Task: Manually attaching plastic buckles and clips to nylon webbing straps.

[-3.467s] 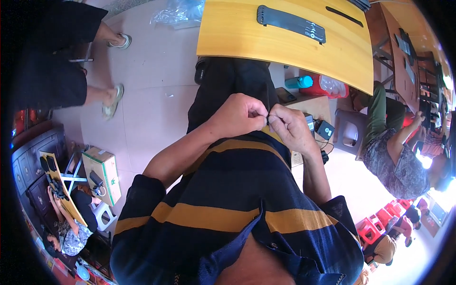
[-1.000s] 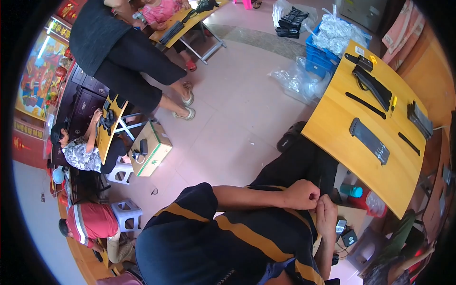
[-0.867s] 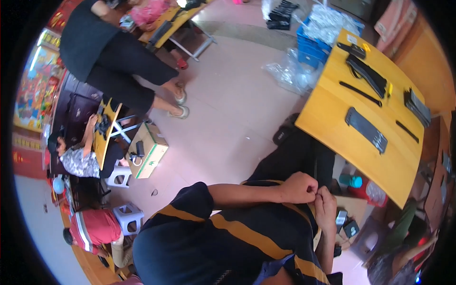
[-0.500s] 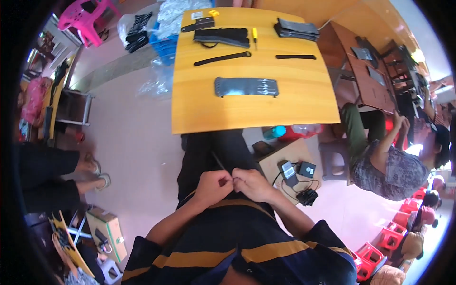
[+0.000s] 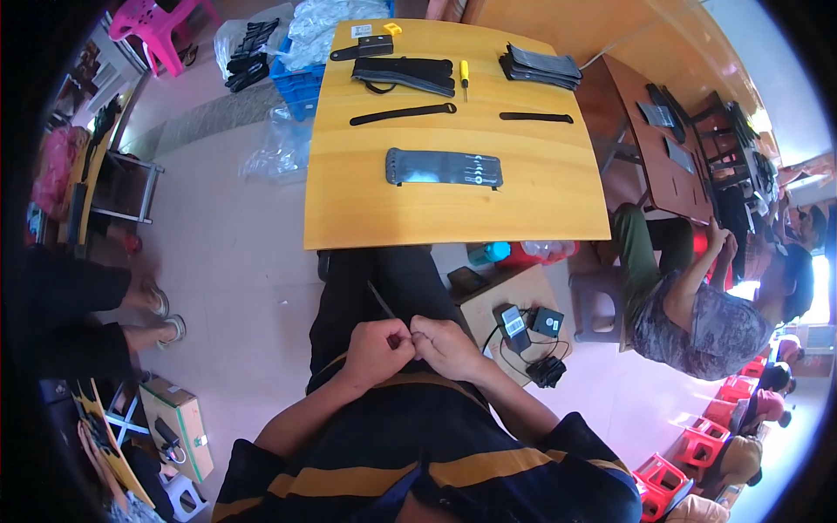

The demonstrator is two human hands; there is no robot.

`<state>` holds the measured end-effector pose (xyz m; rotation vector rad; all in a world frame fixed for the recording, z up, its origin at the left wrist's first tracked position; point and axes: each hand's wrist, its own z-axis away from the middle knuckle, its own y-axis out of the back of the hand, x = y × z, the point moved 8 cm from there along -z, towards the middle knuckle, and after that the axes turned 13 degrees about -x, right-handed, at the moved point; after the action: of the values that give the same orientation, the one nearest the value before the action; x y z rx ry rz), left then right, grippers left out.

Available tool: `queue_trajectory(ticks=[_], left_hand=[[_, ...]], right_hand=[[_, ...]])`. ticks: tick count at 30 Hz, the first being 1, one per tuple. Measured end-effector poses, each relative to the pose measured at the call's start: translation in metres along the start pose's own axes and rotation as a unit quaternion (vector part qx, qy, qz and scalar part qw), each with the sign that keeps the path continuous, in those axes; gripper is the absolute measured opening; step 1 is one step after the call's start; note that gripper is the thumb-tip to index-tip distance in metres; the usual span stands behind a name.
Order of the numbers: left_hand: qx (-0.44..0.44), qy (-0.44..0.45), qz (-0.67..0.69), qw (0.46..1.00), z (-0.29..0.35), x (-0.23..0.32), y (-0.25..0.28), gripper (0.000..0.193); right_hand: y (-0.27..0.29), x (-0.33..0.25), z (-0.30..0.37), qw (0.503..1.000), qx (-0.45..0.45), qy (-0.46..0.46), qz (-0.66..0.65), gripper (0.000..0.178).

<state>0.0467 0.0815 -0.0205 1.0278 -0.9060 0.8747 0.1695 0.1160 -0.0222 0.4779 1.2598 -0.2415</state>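
Note:
My left hand [image 5: 379, 351] and my right hand [image 5: 448, 347] meet over my lap, below the table's near edge. Both have curled fingers, pressed together at the tips. A thin dark strip [image 5: 381, 301] pokes out above them across my thigh; what the fingers pinch is hidden. On the table [image 5: 349, 209] in front lies a dark grey flat panel [image 5: 443, 168] with small white marks. Behind it are two black straps, one at left [image 5: 403, 114] and a shorter one at right [image 5: 536, 117]. A screwdriver [image 5: 465, 77] with a yellow handle lies farther back.
Folded black fabric pieces [image 5: 405, 75] and a stack of grey-black panels [image 5: 540, 66] lie at the table's back. A cardboard box [image 5: 484, 314] at right bears black boxes with cables. A seated person [image 5: 715, 318] is at right. A blue crate [image 5: 295, 91] stands at back left.
The view has shifted slightly, so the table and lap sit a little farther left. My hands stay together over my lap, with only a small finger shift.

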Motion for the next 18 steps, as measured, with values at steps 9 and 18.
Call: queue_trajectory(ticks=[9, 18], left_hand=[[0.01, 0.007, 0.03, 0.999, 0.0, -0.006, 0.004, 0.008], [0.041, -0.022, -0.064, 0.997, 0.001, -0.004, 0.001, 0.013]], right_hand=[[-0.004, 0.007, -0.005, 0.999, 0.0, -0.027, -0.023, 0.008], [-0.011, 0.029, -0.002, 0.987, -0.012, -0.028, -0.155, 0.024]])
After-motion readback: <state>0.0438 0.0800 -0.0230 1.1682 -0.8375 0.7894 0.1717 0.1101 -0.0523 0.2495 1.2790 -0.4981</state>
